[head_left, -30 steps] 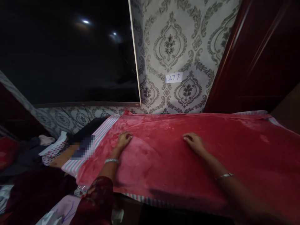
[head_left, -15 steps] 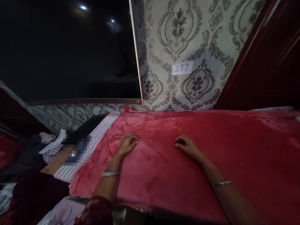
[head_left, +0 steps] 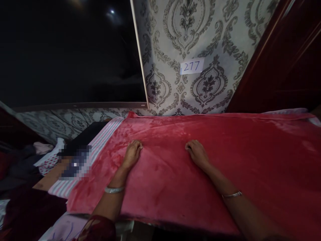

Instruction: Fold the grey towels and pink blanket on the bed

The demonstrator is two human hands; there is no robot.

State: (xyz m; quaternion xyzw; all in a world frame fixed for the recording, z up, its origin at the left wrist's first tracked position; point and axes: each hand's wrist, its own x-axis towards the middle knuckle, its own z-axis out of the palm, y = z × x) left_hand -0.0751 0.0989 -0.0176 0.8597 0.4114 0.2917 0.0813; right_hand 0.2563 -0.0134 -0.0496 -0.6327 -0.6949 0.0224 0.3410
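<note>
A red plush blanket [head_left: 160,180] lies spread flat before me, with faint creases in its pile. On its left part, my left hand [head_left: 132,154] is closed, fingertips pinched together at the cloth. My right hand [head_left: 197,153] is closed in the same way, a forearm's breadth or more to the right, its fingers curled down onto the blanket. Each hand seems to pinch the blanket's surface, though the fingertips are partly hidden. A striped cloth [head_left: 102,144] shows from under the blanket's left edge.
A large dark television screen [head_left: 75,57] stands behind on the left. Patterned wallpaper bears a paper label [head_left: 192,66] reading 277. Dark red wooden furniture [head_left: 283,67] rises at the right. Clothes [head_left: 48,160] are heaped at the left, beside a brown board [head_left: 47,177].
Both hands have closed: thumbs and fingers that were slightly apart are pressed together at the blanket. The whole view has shifted a little, so things appear further left and slightly higher.
</note>
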